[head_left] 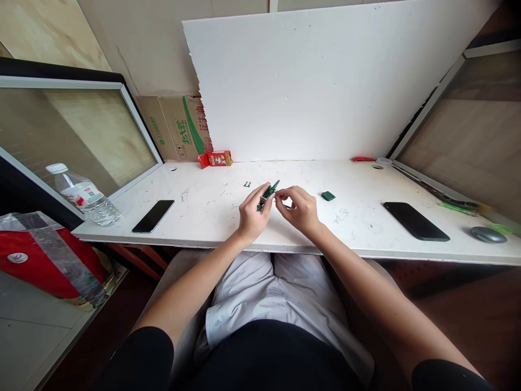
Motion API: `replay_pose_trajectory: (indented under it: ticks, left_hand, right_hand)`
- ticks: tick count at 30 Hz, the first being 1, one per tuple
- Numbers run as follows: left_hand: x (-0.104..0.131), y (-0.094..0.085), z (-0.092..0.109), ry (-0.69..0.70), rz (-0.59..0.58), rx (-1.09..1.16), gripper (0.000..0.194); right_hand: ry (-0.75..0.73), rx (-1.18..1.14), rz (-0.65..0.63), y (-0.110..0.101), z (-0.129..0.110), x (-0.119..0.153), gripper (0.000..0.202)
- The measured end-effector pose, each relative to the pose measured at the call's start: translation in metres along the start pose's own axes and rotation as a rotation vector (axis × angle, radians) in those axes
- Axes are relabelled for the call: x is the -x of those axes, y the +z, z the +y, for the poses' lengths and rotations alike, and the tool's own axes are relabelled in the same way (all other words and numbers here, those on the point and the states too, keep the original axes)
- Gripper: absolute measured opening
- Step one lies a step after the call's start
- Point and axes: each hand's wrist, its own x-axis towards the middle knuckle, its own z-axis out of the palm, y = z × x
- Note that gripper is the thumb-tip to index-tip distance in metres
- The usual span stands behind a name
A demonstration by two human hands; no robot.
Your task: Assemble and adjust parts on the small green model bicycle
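A small dark green model piece (pixel 270 190) with a pointed end is gripped between the fingers and thumb of my left hand (pixel 253 215), just above the white table. My right hand (pixel 300 209) is beside it, thumb and forefinger pinched together at the piece's right side; whatever may be between those fingertips is too small to make out. To the right on the table lies a green block-like part (pixel 328 196). Two tiny dark green parts (pixel 247 184) lie to the left of my hands.
On the white table (pixel 211 217), a phone (pixel 153 216) and a water bottle (pixel 85 195) are at left. A red box (pixel 220 158) sits at the back. Another phone (pixel 415 221) and a grey mouse (pixel 487 234) are at right. A white board (pixel 301 81) stands behind.
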Motion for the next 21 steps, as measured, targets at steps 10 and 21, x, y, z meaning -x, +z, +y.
replay_pose_trajectory:
  ticks: [10, 21]
  left_hand:
    - [0.0018, 0.0009, -0.0011, -0.035, -0.028, -0.003, 0.04]
    - [0.0045, 0.0035, -0.002, -0.015, -0.029, 0.009, 0.038]
  right_hand:
    - [0.022, 0.013, -0.054, -0.0011, 0.0035, 0.0031, 0.013]
    - [-0.03, 0.105, -0.036, -0.0023, 0.0035, 0.001, 0.012]
